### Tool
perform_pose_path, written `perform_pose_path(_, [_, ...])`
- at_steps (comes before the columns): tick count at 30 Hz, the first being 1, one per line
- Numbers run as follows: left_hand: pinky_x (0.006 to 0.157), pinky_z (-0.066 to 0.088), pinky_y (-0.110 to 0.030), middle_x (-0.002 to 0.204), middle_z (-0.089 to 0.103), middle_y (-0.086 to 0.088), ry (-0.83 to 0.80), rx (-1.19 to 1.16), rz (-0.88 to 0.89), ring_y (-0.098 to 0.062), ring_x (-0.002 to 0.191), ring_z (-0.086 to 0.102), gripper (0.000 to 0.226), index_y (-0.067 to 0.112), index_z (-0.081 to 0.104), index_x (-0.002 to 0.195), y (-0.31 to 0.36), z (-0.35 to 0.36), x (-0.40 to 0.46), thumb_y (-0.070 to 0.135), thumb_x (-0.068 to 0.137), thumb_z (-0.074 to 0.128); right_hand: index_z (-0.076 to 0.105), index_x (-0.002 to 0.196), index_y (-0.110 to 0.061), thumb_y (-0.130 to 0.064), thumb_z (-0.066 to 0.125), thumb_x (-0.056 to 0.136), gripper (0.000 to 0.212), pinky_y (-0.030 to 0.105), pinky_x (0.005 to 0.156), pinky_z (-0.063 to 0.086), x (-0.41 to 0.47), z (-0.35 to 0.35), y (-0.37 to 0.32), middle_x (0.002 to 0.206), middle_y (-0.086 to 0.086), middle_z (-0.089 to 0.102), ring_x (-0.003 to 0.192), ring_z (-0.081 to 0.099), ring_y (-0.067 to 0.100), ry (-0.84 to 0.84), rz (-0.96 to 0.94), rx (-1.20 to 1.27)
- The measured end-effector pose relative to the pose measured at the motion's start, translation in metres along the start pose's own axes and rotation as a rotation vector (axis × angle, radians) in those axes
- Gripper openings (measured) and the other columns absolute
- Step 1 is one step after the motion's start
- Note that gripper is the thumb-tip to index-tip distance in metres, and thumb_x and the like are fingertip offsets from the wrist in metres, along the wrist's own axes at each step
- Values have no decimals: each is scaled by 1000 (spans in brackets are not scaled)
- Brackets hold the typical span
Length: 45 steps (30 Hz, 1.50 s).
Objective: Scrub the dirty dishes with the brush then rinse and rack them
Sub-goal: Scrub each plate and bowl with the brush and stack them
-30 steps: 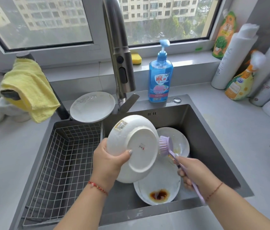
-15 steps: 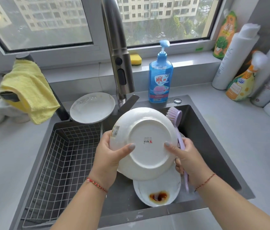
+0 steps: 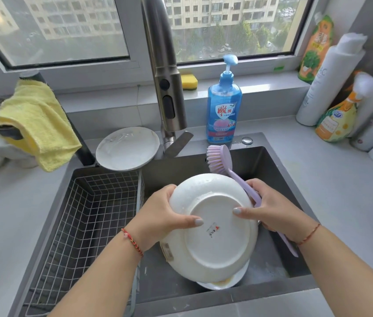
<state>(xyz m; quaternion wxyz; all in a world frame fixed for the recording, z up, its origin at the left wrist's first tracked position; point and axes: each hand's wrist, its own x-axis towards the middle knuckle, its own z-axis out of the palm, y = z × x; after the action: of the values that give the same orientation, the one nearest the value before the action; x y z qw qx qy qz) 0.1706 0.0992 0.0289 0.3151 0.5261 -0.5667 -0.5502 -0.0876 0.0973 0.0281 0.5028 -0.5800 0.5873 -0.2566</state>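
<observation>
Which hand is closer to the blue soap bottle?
Right. The right hand sits below the soap bottle, gripping the brush; the left hand is farther left, holding the plate.

White plate (image 3: 213,227): underside up, tilted, held over the sink between both hands. Second plate (image 3: 223,283): beneath it, soiled, only its near rim showing. Third plate (image 3: 127,148): far left, at the rack's far edge. Lilac brush (image 3: 219,160): bristles facing left, handle in the right hand.

Bright daylight from window (image 3: 66,30); sharp; wide-angle edge distortion.
</observation>
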Motion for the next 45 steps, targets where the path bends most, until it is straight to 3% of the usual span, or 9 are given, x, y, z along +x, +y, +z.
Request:
perform_pose_path(6, [68, 58, -30, 83, 73, 8, 60, 147, 54, -9, 78, 70, 47, 19, 65, 90, -3, 8, 0, 23, 51, 90, 55, 114, -34, -36, 82, 70, 52, 19, 70, 51, 7, 6, -2, 100, -16, 62, 87, 63, 4, 97, -58, -181])
perform_pose_path(11, [66, 59, -36, 83, 68, 2, 338, 209, 53, -18, 77, 67, 47, 14, 61, 87, -13, 9, 0, 24, 53, 91, 61, 122, -31, -26, 55, 95, 28, 24, 43, 39, 2, 7, 4, 77, 1, 67, 46, 45, 9, 363, 53, -8])
perform_pose_path(15, [68, 59, -38, 84, 67, -2, 408, 258, 45, -21, 79, 67, 40, 14, 60, 87, -19, 5, -1, 14, 62, 91, 66, 113, -42, -23, 45, 99, 31, 22, 39, 31, -15, 25, 3, 59, 5, 51, 39, 34, 11, 232, 185, 73])
perform_pose_path(18, [58, 50, -20, 78, 65, 4, 405, 332, 36, -14, 72, 64, 38, 21, 57, 81, -26, 10, 2, 15, 63, 89, 58, 117, -55, -22, 45, 98, 40, 26, 44, 39, -27, 43, -19, 60, -2, 52, 45, 40, 10, 147, 14, 37])
perform_pose_path(23, [56, 53, -24, 72, 69, -1, 474, 374, 137, -19, 68, 67, 33, 23, 54, 90, -16, 21, 3, 31, 65, 73, 37, 100, -76, -32, 46, 98, 44, 15, 50, 36, -45, 67, -49, 65, -6, 58, 53, 47, 5, -52, -147, -305])
perform_pose_path(30, [58, 51, -14, 81, 66, 3, 445, 213, 60, 1, 69, 62, 38, 14, 60, 83, -20, 4, -6, 7, 61, 90, 63, 113, -45, -22, 40, 99, 35, 18, 36, 27, -19, 22, -23, 37, -12, 35, 32, 27, 5, 164, 170, -97])
perform_pose_path(35, [55, 48, -15, 78, 66, 4, 394, 239, 48, -8, 69, 62, 37, 18, 60, 82, -23, 6, -3, 11, 62, 90, 46, 110, -72, -25, 43, 98, 49, 18, 45, 33, -36, 42, -46, 60, 2, 54, 45, 37, 5, 120, -108, -239])
perform_pose_path(39, [61, 46, -8, 87, 68, 12, 415, 152, 36, 6, 72, 62, 50, 30, 62, 93, -26, 12, -1, 6, 59, 90, 37, 137, -51, -32, 40, 99, 42, 21, 50, 35, -47, 61, -61, 69, 0, 60, 55, 46, 9, -8, -174, -498])
perform_pose_path(45, [59, 54, -21, 84, 69, 2, 452, 92, 76, -1, 71, 66, 46, 18, 62, 86, -28, 1, -8, 13, 54, 95, 58, 120, -30, -27, 43, 98, 26, 25, 52, 41, -17, 32, -18, 70, -2, 59, 56, 49, 10, 197, 114, -437])
